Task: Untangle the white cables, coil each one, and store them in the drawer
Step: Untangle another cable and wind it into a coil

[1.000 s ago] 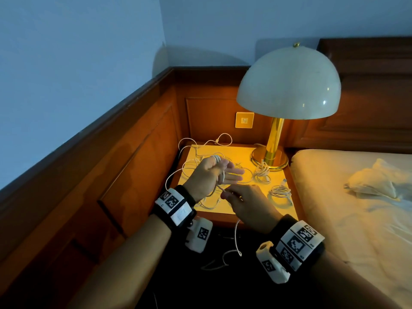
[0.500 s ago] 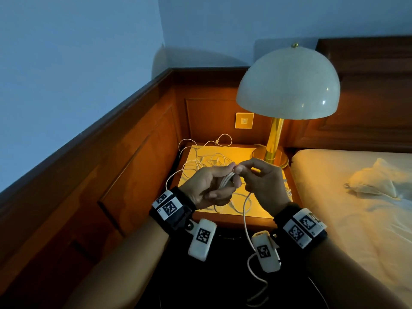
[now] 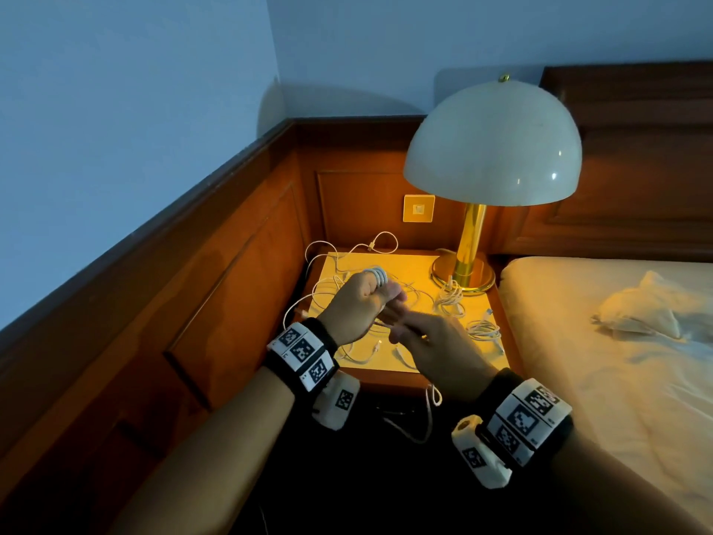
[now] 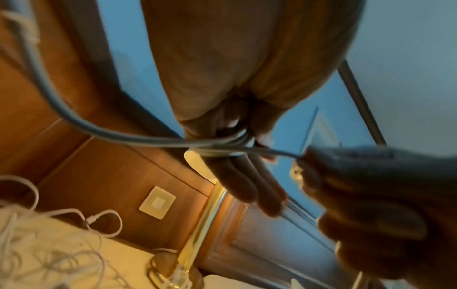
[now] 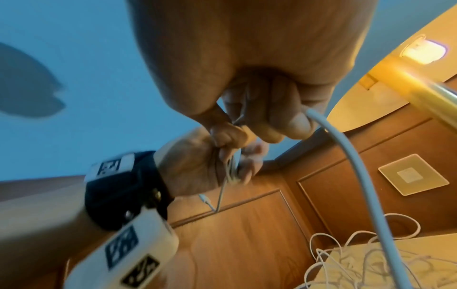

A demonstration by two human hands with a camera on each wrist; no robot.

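My left hand point(image 3: 380, 299) is raised over the nightstand point(image 3: 409, 264) with a white cable point(image 3: 376, 276) wound in a few turns round its fingers point(image 4: 247, 185). Just below and to the right of it, my right hand point(image 3: 405, 335) pinches the same cable point(image 5: 358, 176) between thumb and fingers. The cable's free length hangs past the nightstand's front edge point(image 3: 432, 403). More white cables point(image 3: 332, 287) lie tangled on the nightstand's left half. Two small bundled cables point(image 3: 449, 299) point(image 3: 482, 330) lie near the lamp base. No drawer shows in any view.
A brass lamp point(image 3: 472, 241) with a white dome shade stands at the nightstand's back right corner. Wood panelling with a wall plate point(image 3: 418, 208) closes off the back and the left side. A bed point(image 3: 598, 361) lies directly to the right.
My right hand has swung from the left hand's fingertips down and toward me, carrying the cable round. The left hand has kept its place with the coil on its fingers.
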